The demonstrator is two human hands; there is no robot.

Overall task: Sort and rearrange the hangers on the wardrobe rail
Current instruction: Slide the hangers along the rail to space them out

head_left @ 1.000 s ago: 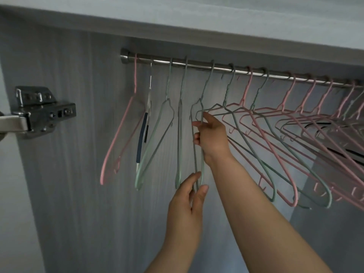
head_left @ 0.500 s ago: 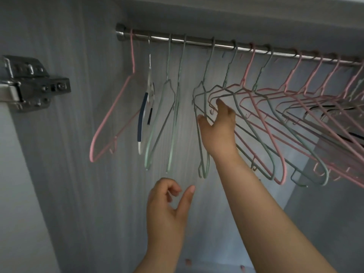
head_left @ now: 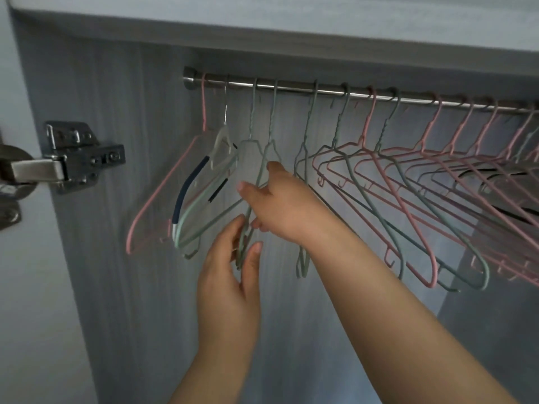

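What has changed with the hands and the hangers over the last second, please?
Both hands shifted one hanger left. The right hand left the fifth hanger and now holds the fourth, a green hanger. The left hand let go half a second ago, dropped, then rose to pinch that green hanger's lower end. All hangers stayed in order on the rail.

Grey wood-grain wardrobe wall (head_left: 116, 287); metal door hinge (head_left: 73, 158) left

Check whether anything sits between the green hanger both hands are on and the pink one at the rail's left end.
Yes. The green hanger under the right hand and left hand has two hangers to its left: another green hanger and a clear hanger with dark pads. Both hang before the pink hanger on the rail.
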